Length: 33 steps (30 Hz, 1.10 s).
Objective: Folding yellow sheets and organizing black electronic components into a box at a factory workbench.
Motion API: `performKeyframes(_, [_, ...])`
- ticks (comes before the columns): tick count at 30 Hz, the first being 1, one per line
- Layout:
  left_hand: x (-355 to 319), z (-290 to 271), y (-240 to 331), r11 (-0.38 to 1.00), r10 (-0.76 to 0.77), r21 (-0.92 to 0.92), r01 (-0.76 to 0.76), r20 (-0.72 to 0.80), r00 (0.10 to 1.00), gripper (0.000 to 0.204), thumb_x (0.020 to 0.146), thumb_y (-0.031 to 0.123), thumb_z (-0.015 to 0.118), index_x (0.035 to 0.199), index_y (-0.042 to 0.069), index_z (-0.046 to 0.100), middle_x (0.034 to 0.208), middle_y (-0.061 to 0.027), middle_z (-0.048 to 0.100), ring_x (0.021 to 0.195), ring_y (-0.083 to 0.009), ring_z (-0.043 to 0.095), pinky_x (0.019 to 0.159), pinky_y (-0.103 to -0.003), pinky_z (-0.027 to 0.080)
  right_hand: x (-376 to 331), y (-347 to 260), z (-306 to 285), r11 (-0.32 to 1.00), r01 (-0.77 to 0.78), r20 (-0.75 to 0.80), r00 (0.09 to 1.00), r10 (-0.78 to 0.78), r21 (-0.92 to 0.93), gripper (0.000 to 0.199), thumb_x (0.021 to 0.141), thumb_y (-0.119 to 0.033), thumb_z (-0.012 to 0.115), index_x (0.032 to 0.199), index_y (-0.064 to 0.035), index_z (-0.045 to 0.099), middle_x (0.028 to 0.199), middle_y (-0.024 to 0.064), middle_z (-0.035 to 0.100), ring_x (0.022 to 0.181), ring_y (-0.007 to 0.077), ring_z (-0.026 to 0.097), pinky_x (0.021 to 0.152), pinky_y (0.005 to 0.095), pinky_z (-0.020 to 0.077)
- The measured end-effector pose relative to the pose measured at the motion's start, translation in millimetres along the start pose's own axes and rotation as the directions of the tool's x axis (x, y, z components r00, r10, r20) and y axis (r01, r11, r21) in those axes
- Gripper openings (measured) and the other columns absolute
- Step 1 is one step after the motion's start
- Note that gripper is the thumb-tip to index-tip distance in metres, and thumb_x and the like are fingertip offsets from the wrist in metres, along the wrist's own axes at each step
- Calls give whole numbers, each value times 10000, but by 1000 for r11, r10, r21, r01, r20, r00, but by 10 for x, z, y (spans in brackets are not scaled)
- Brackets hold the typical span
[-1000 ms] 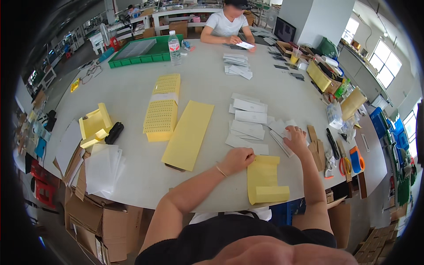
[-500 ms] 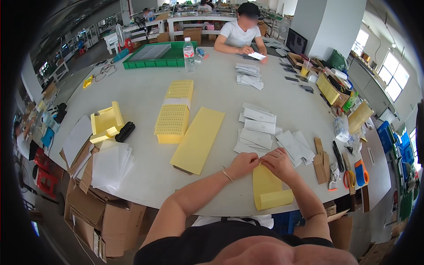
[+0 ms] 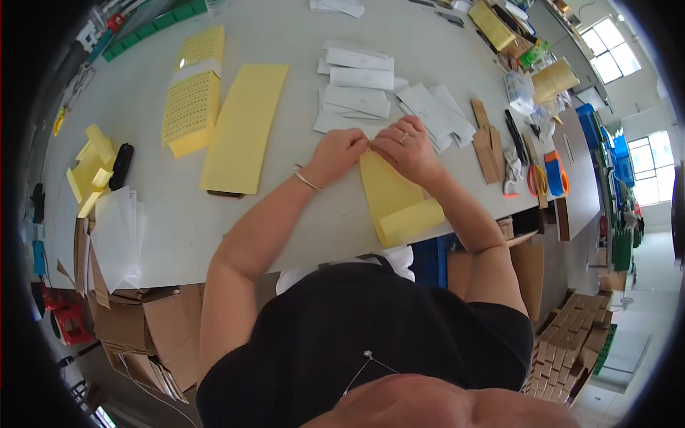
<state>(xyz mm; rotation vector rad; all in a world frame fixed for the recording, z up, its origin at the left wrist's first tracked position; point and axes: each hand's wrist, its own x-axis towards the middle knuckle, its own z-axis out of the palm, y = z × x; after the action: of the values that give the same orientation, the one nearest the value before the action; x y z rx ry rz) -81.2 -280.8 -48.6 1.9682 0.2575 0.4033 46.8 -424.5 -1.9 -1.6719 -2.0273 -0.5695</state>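
A yellow paper sheet [image 3: 391,191] lies in front of me, its near end curled into a loose roll at the table's front edge. My left hand [image 3: 340,157] is closed, thumb and fingertips pinched at the sheet's far left corner. Right beside it, my right hand [image 3: 408,150] pinches the sheet's far edge, and the two hands' fingertips meet there. Whatever small thing may sit between the fingertips is hidden. Just beyond my hands lie white paper slips [image 3: 357,100] in overlapping piles. A flat stack of yellow sheets [image 3: 246,128] rests to the left of my left hand.
Further left stand a banded stack of perforated yellow cards [image 3: 193,93], a folded yellow tray [image 3: 93,160], a black case [image 3: 122,165] and white sheets [image 3: 118,239]. On the right are cardboard pieces [image 3: 486,146], scissors [image 3: 536,182] and an orange-and-blue tape roll [image 3: 556,175].
My view has tipped downward, so the table's contents sit higher and the other person is out of view. Both hands keep their pinch at the yellow sheet's far edge.
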Motion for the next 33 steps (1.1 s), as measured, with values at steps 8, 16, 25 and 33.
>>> performKeyframes(8, [-46,211,0,898,346,242,-367,125,930,159,785,162,565,682,41,582,597,-125,565,568,-322,565,533,-402,446,30,370,89,554,-684,301,717,629,474,122,826,-129,656,866,-14,669,985,49,619,862,174,578,716,287,442])
performKeyframes(16, [-165,305,68,791,504,213,-574,305,808,164,737,120,573,587,66,537,543,-104,524,515,-306,531,498,-413,424,97,143,468,544,-712,311,692,652,444,154,783,-181,678,830,-35,693,950,90,636,843,246,604,718,340,481])
performKeyframes(25, [-106,247,55,803,490,192,-564,326,809,136,727,84,591,603,43,550,563,-108,534,511,-304,524,503,-390,424,137,122,509,752,-626,254,776,577,207,415,787,-209,679,1165,-96,550,994,112,626,943,279,578,820,363,455])
performKeyframes(33, [-115,229,41,922,359,54,-384,256,898,162,761,143,635,661,19,606,566,-100,572,483,-231,542,502,-333,437,-52,155,178,889,-455,269,863,427,49,425,753,-240,716,1119,-108,545,1057,104,629,1019,281,563,945,412,357])
